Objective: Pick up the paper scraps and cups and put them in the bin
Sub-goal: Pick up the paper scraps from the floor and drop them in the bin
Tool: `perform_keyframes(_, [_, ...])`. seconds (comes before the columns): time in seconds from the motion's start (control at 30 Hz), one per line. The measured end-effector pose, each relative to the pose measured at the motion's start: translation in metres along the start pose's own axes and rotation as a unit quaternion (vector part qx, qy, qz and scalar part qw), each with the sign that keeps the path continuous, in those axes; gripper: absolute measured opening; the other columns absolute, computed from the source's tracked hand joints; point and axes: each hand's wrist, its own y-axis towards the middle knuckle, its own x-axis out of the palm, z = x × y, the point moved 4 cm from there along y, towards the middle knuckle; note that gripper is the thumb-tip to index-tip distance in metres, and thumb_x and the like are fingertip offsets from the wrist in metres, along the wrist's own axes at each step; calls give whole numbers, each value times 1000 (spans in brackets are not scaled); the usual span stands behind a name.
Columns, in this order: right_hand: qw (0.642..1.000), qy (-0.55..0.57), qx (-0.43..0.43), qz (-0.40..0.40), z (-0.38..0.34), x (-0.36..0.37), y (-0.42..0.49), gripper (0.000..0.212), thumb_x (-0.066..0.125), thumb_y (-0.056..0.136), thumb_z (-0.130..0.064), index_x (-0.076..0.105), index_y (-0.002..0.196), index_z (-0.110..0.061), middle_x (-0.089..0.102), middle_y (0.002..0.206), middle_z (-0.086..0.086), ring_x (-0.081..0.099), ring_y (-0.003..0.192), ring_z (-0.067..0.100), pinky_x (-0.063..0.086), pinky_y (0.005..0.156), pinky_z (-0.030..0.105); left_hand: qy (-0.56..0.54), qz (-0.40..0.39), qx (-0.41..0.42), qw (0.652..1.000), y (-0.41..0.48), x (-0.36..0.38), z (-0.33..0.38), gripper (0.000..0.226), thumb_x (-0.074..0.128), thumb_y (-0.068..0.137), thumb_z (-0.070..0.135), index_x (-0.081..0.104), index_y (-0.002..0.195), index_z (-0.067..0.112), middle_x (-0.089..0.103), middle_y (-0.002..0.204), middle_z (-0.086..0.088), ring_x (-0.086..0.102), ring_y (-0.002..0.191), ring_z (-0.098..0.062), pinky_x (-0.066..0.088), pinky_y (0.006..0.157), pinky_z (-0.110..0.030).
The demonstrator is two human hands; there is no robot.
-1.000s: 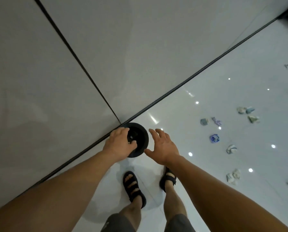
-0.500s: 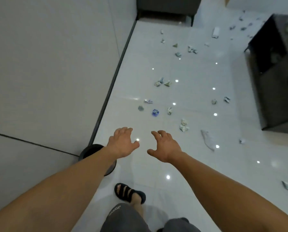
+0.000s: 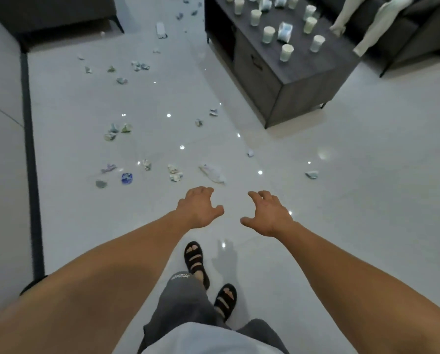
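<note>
My left hand (image 3: 199, 206) and my right hand (image 3: 267, 214) hang out in front of me over the white floor, fingers loosely curled, holding nothing. Several crumpled paper scraps lie on the floor ahead: a white flattened one (image 3: 213, 173) just beyond my left hand, a blue one (image 3: 127, 178), and a small one (image 3: 311, 174) to the right. Several paper cups (image 3: 286, 52) stand on the dark low table (image 3: 300, 80) at the upper right. A sliver of the black bin (image 3: 31, 284) shows at the lower left, mostly hidden behind my left arm.
A wall with a dark skirting strip (image 3: 31, 162) runs along the left. A dark sofa (image 3: 418, 34) with white mannequin legs (image 3: 372, 29) on it stands behind the table. Another dark piece of furniture (image 3: 52, 11) sits at the top left. My sandalled feet (image 3: 196, 261) are below.
My left hand has let go of the bin rim and both hands have come away from it. My view has swung from the bin by the wall to the littered floor and table.
</note>
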Motion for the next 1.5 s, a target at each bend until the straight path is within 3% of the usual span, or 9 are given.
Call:
perform_keyframes(0.13, [996,45,79,4,92,-27,18,84,60,85,-53,18,153,-28,22,156,2,26,140,25,39,104,43,30,-34,39,998,53,7,84,73,49,89,52,25,149,18,26,156,-4,22,142,-25,27,113,-45])
perform_keyframes(0.27, [996,44,82,8,118,-41,28,84,60,85,-53,18,153,-28,23,156,2,27,139,25,39,103,42,35,-34,49,998,81,7,109,72,49,89,50,27,149,17,27,155,-5,24,141,-26,28,112,-44])
perform_keyframes(0.53, [984,74,159,10,249,-102,80,82,60,85,-52,20,152,-28,24,155,0,27,139,23,40,102,41,64,-82,102,989,193,12,252,71,48,90,50,26,149,18,26,155,-4,24,141,-26,28,111,-44])
perform_keyframes(0.73, [985,76,154,8,345,-136,124,82,59,86,-52,19,153,-26,24,155,2,29,138,25,40,103,42,91,-117,94,985,259,30,340,73,49,89,52,25,149,19,26,155,-4,23,141,-25,30,111,-44])
perform_keyframes(0.93, [991,57,114,-34,439,-174,183,82,59,87,-50,18,153,-24,23,155,5,29,138,26,40,105,41,54,-125,30,990,318,43,418,73,49,89,53,24,150,20,26,155,-4,25,140,-25,29,112,-43])
perform_keyframes(1.23, [993,-26,61,-102,516,-222,313,82,59,87,-47,18,153,-23,24,154,5,31,135,26,41,100,40,-57,-122,-50,990,427,56,457,72,47,91,51,22,151,18,27,154,-5,27,139,-25,29,113,-42])
perform_keyframes(1.5, [986,-89,21,-142,567,-176,476,79,60,86,-46,21,150,-25,28,150,4,33,132,26,42,96,39,-115,-150,-93,978,566,122,452,69,48,92,48,24,150,19,27,154,-4,30,137,-24,32,110,-39])
